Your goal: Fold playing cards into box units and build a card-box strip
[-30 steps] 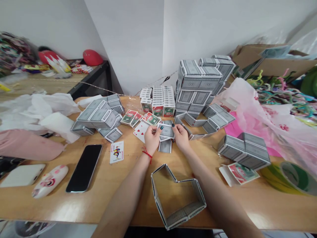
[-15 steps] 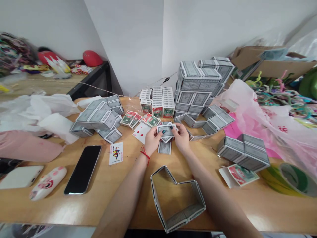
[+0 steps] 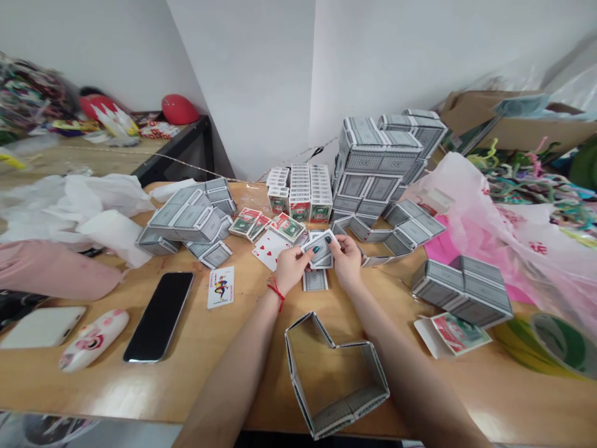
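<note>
Between my two hands are playing cards (image 3: 321, 250) with patterned grey backs facing up. My left hand (image 3: 293, 266) pinches them at the left edge, thumb on top. My right hand (image 3: 346, 258) grips the right side, its thumb also on top. Just below lies another face-down card (image 3: 316, 280) on the table. To the left of my hands, heart cards (image 3: 269, 249) lie face up beside red-and-green card boxes (image 3: 288, 226). A joker card (image 3: 221, 287) rests farther left. Between my forearms stands a heart-shaped frame of folded cards (image 3: 345, 407).
A tall stack of card-covered blocks (image 3: 373, 155) rises at the back right, with upright card boxes (image 3: 299, 190) beside it. More card-covered blocks (image 3: 186, 214) sit left. A phone (image 3: 159, 317) lies front left; a tape roll (image 3: 545, 342) and card-covered block (image 3: 461, 289) are at right.
The cards in my hands have turned from lying level to a slant, with the right side raised. The whole view has shifted slightly.
</note>
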Available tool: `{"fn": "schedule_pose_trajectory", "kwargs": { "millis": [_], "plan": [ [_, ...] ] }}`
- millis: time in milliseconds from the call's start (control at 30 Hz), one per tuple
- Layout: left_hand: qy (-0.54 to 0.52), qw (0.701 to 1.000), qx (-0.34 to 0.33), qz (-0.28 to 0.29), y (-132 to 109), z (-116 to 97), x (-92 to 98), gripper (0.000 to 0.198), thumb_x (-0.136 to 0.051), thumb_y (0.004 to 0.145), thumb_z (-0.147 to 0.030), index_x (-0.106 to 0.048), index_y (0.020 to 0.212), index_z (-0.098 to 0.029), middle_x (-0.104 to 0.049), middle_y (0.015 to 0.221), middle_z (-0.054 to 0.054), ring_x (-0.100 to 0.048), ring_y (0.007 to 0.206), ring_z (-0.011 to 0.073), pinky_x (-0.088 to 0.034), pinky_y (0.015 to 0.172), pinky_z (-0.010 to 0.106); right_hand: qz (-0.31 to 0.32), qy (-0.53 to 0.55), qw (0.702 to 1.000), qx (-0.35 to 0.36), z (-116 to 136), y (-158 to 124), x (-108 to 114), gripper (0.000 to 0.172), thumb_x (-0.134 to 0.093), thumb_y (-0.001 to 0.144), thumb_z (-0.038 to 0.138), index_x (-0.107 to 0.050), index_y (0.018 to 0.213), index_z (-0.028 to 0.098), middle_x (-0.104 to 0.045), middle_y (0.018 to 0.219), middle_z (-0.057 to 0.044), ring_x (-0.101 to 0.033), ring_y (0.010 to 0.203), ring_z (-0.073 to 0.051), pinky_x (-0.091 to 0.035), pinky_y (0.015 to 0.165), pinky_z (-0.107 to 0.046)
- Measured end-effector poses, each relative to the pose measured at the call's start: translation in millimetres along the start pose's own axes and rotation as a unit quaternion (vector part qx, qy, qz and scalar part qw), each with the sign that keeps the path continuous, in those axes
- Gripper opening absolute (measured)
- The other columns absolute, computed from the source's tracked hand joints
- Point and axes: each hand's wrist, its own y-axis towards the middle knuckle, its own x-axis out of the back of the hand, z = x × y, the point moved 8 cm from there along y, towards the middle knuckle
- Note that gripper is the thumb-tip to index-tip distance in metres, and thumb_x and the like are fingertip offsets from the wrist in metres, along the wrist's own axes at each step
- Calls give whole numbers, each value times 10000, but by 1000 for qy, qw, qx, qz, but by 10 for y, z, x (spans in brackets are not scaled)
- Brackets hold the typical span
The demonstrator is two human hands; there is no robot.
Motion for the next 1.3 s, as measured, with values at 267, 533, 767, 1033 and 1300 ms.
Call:
{"fn": "schedule_pose_trajectory", "kwargs": {
  "millis": [267, 533, 767, 1033, 1300],
  "plan": [
    [-90, 995, -30, -30, 20, -97, 83, 221, -589, 684, -265, -594, 872, -150, -583, 664, -14, -487, 489, 73, -398, 468, 194, 28, 33, 999, -16, -40, 4, -43, 280, -655, 664, 394, -543, 823, 193, -599, 683, 12, -531, 596, -121, -420, 588, -249],
    [-27, 999, -30, -26, 22, -53, 76, 130, -557, 708, -276, -570, 730, -148, -534, 556, -34, -468, 477, 76, -355, 456, 183, 44, 48, 997, -35, -74, 1, -63, 304, -671, 647, 401, -543, 828, 192, -592, 631, 23, -523, 551, -116, -421, 553, -243],
    [-5, 999, 0, -33, -6, -58, 81, 217, -547, 725, -359, -535, 655, -154, -521, 506, -29, -476, 426, 92, -341, 415, 195, 68, 49, 996, -40, -42, -15, -112, 321, -659, 649, 389, -584, 891, 191, -642, 703, -12, -566, 615, -146, -452, 596, -276],
    [5, 994, -21, -104, -3, -99, 201, 312, -537, 723, -386, -471, 537, -144, -402, 482, -50, -354, 472, 61, -277, 448, 182, 111, 14, 993, -44, -2, -55, -166, 415, -622, 672, 383, -586, 1048, 212, -611, 624, 10, -553, 579, -157, -446, 546, -287],
    [-7, 990, -30, -137, -5, -77, 220, 322, -479, 772, -382, -485, 554, -145, -435, 523, -31, -397, 528, 78, -321, 486, 190, 120, 18, 992, -38, -41, -53, -191, 393, -637, 673, 426, -531, 982, 208, -544, 541, 50, -484, 462, -112, -394, 442, -231]
  ]
}}
